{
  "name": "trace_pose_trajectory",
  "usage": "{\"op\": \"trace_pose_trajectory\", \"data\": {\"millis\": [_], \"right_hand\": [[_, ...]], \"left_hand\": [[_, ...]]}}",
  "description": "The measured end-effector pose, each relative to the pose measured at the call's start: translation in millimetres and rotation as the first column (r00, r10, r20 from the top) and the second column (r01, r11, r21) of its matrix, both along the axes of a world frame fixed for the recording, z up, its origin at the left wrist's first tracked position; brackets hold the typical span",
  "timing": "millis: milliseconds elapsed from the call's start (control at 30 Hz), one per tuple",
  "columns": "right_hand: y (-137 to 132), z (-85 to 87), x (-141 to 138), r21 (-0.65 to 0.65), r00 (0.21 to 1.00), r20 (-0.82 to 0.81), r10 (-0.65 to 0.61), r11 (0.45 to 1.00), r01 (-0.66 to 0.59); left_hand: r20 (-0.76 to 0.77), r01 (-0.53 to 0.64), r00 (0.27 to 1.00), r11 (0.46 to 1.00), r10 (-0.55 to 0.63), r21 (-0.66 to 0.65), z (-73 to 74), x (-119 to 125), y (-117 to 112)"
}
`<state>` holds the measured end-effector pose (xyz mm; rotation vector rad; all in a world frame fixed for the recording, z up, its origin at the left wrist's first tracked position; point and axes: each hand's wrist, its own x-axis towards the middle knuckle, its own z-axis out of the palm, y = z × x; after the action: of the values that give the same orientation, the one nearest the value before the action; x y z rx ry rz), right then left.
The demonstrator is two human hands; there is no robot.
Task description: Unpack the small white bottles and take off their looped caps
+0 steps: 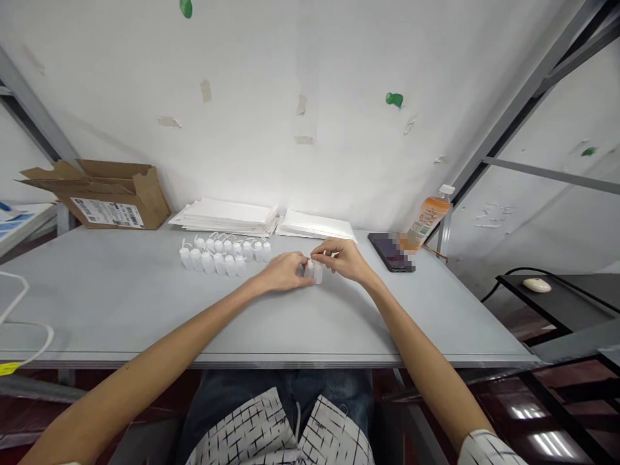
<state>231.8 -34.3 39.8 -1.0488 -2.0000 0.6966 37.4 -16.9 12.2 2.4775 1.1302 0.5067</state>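
Observation:
Near the middle of the table, two small translucent white plastic bottles [318,274] stand upright side by side. My left hand [283,271] is closed around the left one, fingers and thumb on its side. From the right, my right hand [341,258] pinches at the top of the bottles, where a small cap appears to be; the fingertips partly hide it. To the left, several similar small bottles [208,262] stand upright in rows, many with thin looped cap straps at the top.
Stacks of white paper envelopes [227,215] lie along the wall. An open cardboard box [121,200] sits at the back left. On the right are a dark phone [387,250] and an orange drink bottle [431,212]. A white cable [43,349] runs across the left edge.

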Motion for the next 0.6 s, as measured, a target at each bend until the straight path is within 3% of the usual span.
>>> {"op": "trace_pose_trajectory", "data": {"millis": [167, 267, 333, 433, 533, 600], "right_hand": [[-1, 4.5, 0, 0.007, 0.999, -0.025, -0.021, 1.0, 0.021], [-1, 5.0, 0, 0.007, 0.999, -0.03, -0.038, 0.999, 0.038], [0, 3.5, -1, 0.017, 0.999, -0.024, -0.049, 0.999, 0.049], [2, 0.5, -4, 0.046, 0.998, 0.003, -0.069, 0.997, 0.069], [3, -0.2, -12, 0.07, 0.998, 0.039, -0.056, 0.996, 0.053], [5, 1.1, -21, 0.078, 0.997, 0.064, -0.033, 0.997, 0.028]], "left_hand": [[0.041, 0.038, 0.998, 0.991, -0.043, 0.13, 27.8, -17, -3], [0.128, -0.023, 0.992, 0.951, -0.018, 0.307, 48.1, -34, -2], [0.228, -0.149, 0.973, 0.876, 0.046, 0.458, 61.4, -49, 0], [0.399, -0.36, 0.908, 0.721, 0.125, 0.593, 78.6, -75, 6], [0.53, -0.513, 0.832, 0.587, 0.162, 0.626, 88.0, -102, 12], [0.593, -0.586, 0.785, 0.527, 0.18, 0.615, 88.6, -117, 18]]}}
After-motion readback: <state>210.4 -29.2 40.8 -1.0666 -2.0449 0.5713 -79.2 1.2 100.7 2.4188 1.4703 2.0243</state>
